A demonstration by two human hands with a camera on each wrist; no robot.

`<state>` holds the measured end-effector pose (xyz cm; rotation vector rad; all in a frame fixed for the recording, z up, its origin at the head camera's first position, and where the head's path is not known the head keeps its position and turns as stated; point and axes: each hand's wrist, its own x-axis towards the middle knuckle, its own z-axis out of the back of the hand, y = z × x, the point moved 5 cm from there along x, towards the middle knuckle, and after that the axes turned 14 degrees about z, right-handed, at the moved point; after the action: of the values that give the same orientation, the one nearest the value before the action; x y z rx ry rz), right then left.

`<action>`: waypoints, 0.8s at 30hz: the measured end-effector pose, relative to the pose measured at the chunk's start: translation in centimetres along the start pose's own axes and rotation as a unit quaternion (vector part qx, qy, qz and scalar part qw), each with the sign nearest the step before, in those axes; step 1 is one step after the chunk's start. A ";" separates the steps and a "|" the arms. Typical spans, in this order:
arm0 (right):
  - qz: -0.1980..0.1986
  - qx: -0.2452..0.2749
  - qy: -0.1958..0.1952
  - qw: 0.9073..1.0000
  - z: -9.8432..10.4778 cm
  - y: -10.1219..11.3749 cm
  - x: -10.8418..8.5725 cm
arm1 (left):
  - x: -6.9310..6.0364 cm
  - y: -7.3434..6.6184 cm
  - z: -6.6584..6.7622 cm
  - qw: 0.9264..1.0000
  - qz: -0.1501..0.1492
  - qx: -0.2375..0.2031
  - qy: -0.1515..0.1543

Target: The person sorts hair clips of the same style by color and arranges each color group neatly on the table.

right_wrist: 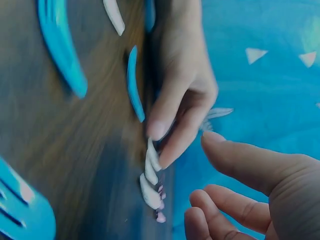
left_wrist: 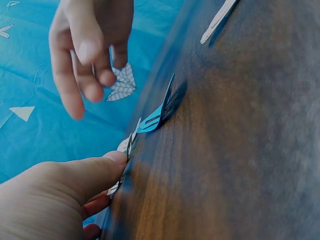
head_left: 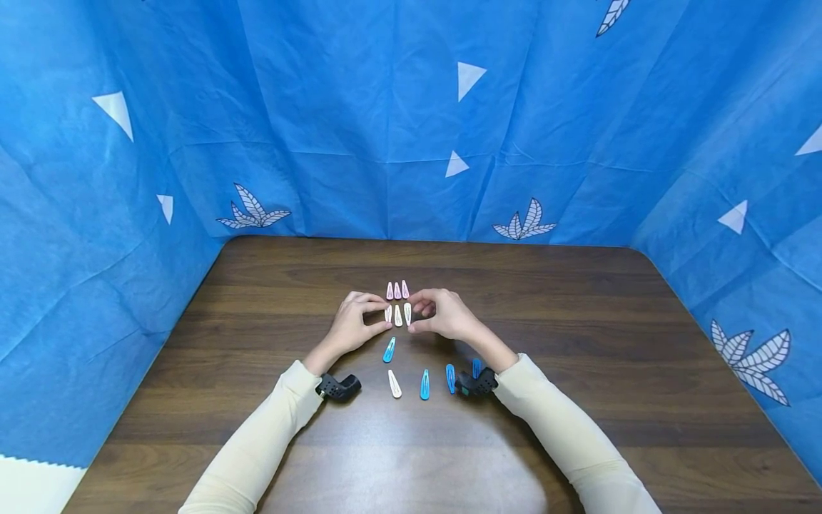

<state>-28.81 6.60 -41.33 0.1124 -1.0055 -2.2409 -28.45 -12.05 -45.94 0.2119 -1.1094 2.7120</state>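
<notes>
Three white snap hair clips lie in a row in the head view. My left hand (head_left: pixel 352 323) pinches the left white hair clip (head_left: pixel 388 314) by its ends between thumb and finger; the left wrist view shows the thumb on it. Beside it lie the middle white clip (head_left: pixel 398 315) and the right white clip (head_left: pixel 407 314). My right hand (head_left: pixel 443 313) hovers just right of that last clip, its thumb and fingers apart with nothing between them in the right wrist view. Behind this row are three pink hair clips (head_left: pixel 397 290). A light blue clip (head_left: pixel 389 350) lies in front.
Nearer me on the wooden table (head_left: pixel 193 400) lie another white clip (head_left: pixel 394 384), a light blue clip (head_left: pixel 424 384) and a darker blue clip (head_left: pixel 450 378). Another blue clip (head_left: pixel 477 368) is partly hidden by the right wrist camera (head_left: pixel 477 383). A blue curtain (head_left: pixel 334 114) surrounds the table.
</notes>
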 end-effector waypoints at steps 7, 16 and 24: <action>0.066 0.013 0.031 0.997 -0.6 2.2 -2.3 | 0.0 -0.1 0.0 1.000 -0.003 0.002 -0.003; 0.127 -0.006 0.091 0.988 -2.9 3.9 -4.3 | 0.0 -0.1 0.0 1.000 -0.005 -0.001 -0.003; 0.139 -0.031 0.111 0.984 -4.4 4.3 -4.7 | -0.2 -0.3 0.1 1.000 -0.021 0.001 -0.018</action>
<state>-21.38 4.61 -42.31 0.1781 -0.7788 -1.9548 -28.21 -11.95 -45.69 0.2822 -1.0983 2.6824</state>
